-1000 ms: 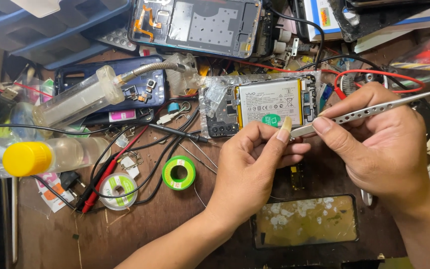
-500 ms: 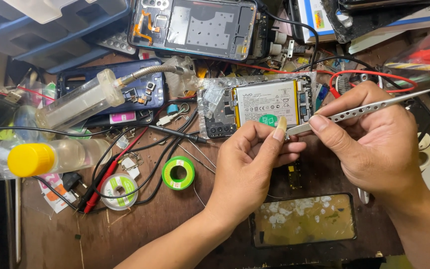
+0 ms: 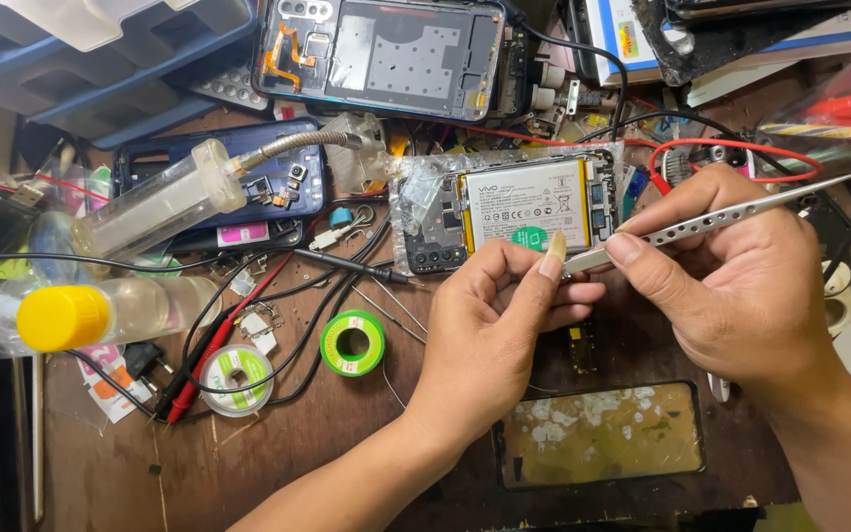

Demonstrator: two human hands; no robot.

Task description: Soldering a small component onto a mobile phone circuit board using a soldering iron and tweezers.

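Note:
My right hand [image 3: 741, 286] grips metal tweezers [image 3: 731, 217] with a perforated handle, their tip meeting my left hand's fingertips. My left hand [image 3: 504, 315] is curled, thumb and forefinger pinched around something tiny that I cannot make out. Just behind both hands lies an opened phone [image 3: 524, 207] showing its white battery with a green sticker, partly under clear plastic. A cracked phone screen panel [image 3: 603, 433] lies on the brown bench below my hands.
Left of my hands are a green solder spool [image 3: 353, 343], a second spool [image 3: 236, 378], red and black probe leads [image 3: 219, 345], a yellow-capped bottle [image 3: 100, 315] and a syringe [image 3: 164, 202]. Another opened phone [image 3: 386, 54] lies at the back. Red wires [image 3: 731, 158] loop at right.
Both hands stay together at the same spot. The tweezers' tip has stayed at my left fingertips with only slight shifts.

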